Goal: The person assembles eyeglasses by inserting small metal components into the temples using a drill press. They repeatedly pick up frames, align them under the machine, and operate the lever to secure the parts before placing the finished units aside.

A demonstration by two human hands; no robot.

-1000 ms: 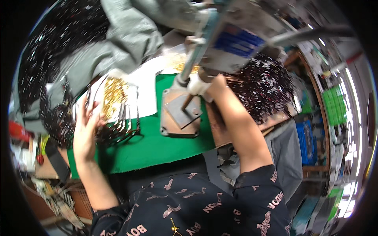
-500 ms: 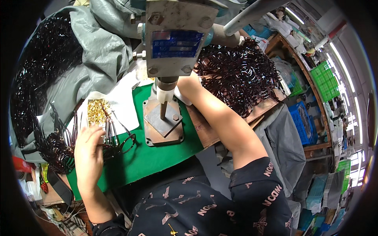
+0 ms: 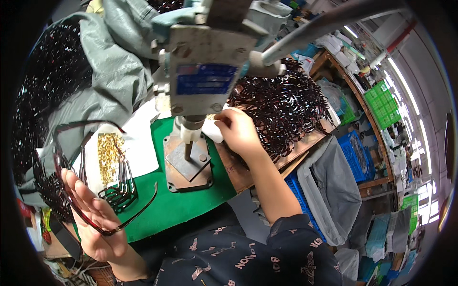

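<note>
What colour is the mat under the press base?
Green: the mat under the grey metal press base shows plainly in the head view.

We see a bright, evenly lit scene; daylight glares white at the right edge of the frame, washing out detail there. Shadows stay soft under the press [image 3: 202, 81]. The fisheye bends straight lines near the black rim. The nearby left hand [image 3: 95, 219] looks slightly blurred.
</note>
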